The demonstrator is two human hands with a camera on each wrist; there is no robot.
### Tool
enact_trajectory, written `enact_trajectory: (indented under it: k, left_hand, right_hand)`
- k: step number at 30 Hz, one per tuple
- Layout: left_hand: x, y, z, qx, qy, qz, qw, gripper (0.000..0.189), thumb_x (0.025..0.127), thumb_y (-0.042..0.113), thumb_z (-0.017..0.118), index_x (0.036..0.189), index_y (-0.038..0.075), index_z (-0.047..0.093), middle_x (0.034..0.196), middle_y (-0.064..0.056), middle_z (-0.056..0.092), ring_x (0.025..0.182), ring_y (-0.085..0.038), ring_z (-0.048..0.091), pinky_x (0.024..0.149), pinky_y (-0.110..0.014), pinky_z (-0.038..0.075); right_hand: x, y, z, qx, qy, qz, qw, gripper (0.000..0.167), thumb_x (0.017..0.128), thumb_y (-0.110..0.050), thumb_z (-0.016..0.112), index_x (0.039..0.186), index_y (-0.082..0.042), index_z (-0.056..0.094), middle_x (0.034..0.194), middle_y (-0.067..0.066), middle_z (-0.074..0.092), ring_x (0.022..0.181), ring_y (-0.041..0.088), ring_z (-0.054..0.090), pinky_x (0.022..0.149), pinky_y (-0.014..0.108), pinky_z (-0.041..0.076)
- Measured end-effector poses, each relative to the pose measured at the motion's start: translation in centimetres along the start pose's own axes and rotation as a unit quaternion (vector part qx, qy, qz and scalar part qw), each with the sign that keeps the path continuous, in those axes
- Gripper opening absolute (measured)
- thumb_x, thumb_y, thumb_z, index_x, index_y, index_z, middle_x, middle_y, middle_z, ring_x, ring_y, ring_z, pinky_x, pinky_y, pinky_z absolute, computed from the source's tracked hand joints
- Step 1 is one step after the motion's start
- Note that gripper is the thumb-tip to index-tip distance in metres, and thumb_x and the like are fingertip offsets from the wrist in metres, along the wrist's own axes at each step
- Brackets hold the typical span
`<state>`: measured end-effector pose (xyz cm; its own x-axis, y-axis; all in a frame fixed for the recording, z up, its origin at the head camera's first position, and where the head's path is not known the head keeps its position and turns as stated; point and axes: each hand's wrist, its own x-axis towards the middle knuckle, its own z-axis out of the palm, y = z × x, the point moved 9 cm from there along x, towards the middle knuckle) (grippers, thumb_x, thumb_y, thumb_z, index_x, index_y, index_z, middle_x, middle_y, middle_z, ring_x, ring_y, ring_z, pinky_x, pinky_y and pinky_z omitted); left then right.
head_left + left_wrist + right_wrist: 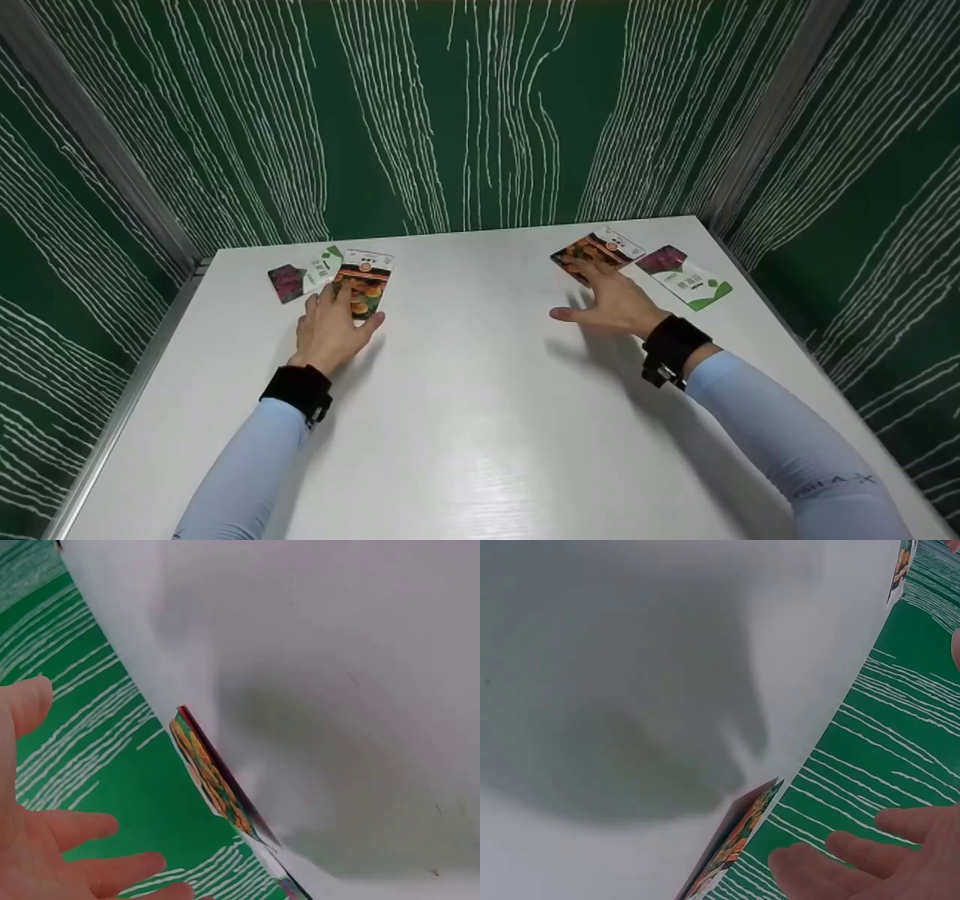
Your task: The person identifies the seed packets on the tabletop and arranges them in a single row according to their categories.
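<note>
My left hand (330,335) is over the near-left part of a flat packet with orange flowers (373,281), thumb spread away. Beside that packet, touching or overlapping it, lies a white and green packet with dark pink flowers (289,283). On the right, my right hand (621,304) reaches over the near edge of a second orange-flower packet (611,246). A second white and green packet (694,285) lies just right of it. Both wrist views show loosely spread fingers with nothing gripped; the left-hand packet (214,774) and right-hand packet (744,834) appear edge-on.
The packets lie on a white table (472,360) near its far edge. Green panels with white wavy lines (510,112) stand behind and at both sides, joined by grey posts (772,112). Both wrists wear black bands (298,390).
</note>
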<state>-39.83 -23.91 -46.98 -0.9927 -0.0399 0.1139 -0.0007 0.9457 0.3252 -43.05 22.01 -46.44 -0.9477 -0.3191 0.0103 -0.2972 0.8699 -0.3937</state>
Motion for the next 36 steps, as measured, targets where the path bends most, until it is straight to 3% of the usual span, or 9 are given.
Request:
enact_trajectory:
  k: [6, 11, 16, 25, 32, 36]
  left_hand:
    - [1.0, -1.0, -0.1, -0.038, 0.006, -0.025, 0.999, 0.089, 0.103, 0.056, 0.064, 0.167, 0.001, 0.037, 0.166, -0.036, 0.039, 0.149, -0.059, 0.04, 0.115, -0.074, 0.043]
    - [1.3, -1.8, -0.2, -0.058, 0.009, -0.039, 0.9975, 0.084, 0.103, 0.054, 0.062, 0.167, 0.004, 0.04, 0.162, -0.036, 0.043, 0.146, -0.061, 0.042, 0.111, -0.075, 0.045]
    - [1.7, -2.7, -0.6, -0.072, 0.015, -0.057, 0.9956, 0.085, 0.102, 0.056, 0.063, 0.163, -0.001, 0.044, 0.158, -0.036, 0.048, 0.144, -0.06, 0.045, 0.112, -0.074, 0.045]
    - [2.8, -3.4, -0.5, -0.075, -0.005, -0.071, 0.9946, 0.09, 0.103, 0.057, 0.059, 0.165, -0.005, 0.039, 0.162, -0.037, 0.044, 0.149, -0.06, 0.041, 0.116, -0.072, 0.043]
    - [3.6, -4.4, -0.4, -0.081, -0.028, -0.116, 0.9895, 0.094, 0.104, 0.061, 0.059, 0.167, -0.004, 0.035, 0.164, -0.035, 0.043, 0.153, -0.054, 0.04, 0.123, -0.065, 0.039]
    - [3.9, -4.7, -0.5, -0.085, -0.03, -0.13, 0.9875, 0.095, 0.102, 0.064, 0.061, 0.166, -0.003, 0.038, 0.162, -0.035, 0.046, 0.15, -0.052, 0.045, 0.12, -0.066, 0.043]
  right_hand:
    - [0.0, -1.0, 0.5, 0.012, 0.008, -0.014, 0.9998, 0.124, 0.085, -0.083, 0.073, 0.176, -0.018, 0.02, 0.172, 0.032, 0.034, 0.15, 0.056, 0.046, 0.119, 0.071, 0.041]
    - [0.0, -1.8, 1.0, 0.021, 0.003, -0.02, 0.9996, 0.123, 0.086, -0.081, 0.074, 0.176, -0.019, 0.017, 0.175, 0.032, 0.027, 0.155, 0.056, 0.039, 0.12, 0.072, 0.04]
    - [0.0, -3.0, 1.3, 0.033, -0.005, -0.028, 0.9991, 0.123, 0.087, -0.081, 0.073, 0.176, -0.017, 0.018, 0.175, 0.027, 0.031, 0.16, 0.052, 0.033, 0.125, 0.07, 0.034]
    - [0.3, -5.8, 1.7, 0.036, -0.014, -0.05, 0.998, 0.125, 0.084, -0.081, 0.076, 0.175, -0.013, 0.023, 0.175, 0.024, 0.035, 0.159, 0.051, 0.036, 0.126, 0.069, 0.034]
    - [1.0, -8.6, 3.4, 0.042, -0.03, -0.074, 0.9959, 0.126, 0.083, -0.079, 0.078, 0.174, -0.011, 0.024, 0.173, 0.025, 0.037, 0.159, 0.047, 0.038, 0.127, 0.064, 0.035]
    - [1.4, -10.2, 4.2, 0.041, -0.041, -0.081, 0.995, 0.126, 0.083, -0.078, 0.079, 0.174, -0.011, 0.024, 0.173, 0.027, 0.037, 0.158, 0.047, 0.039, 0.127, 0.064, 0.036]
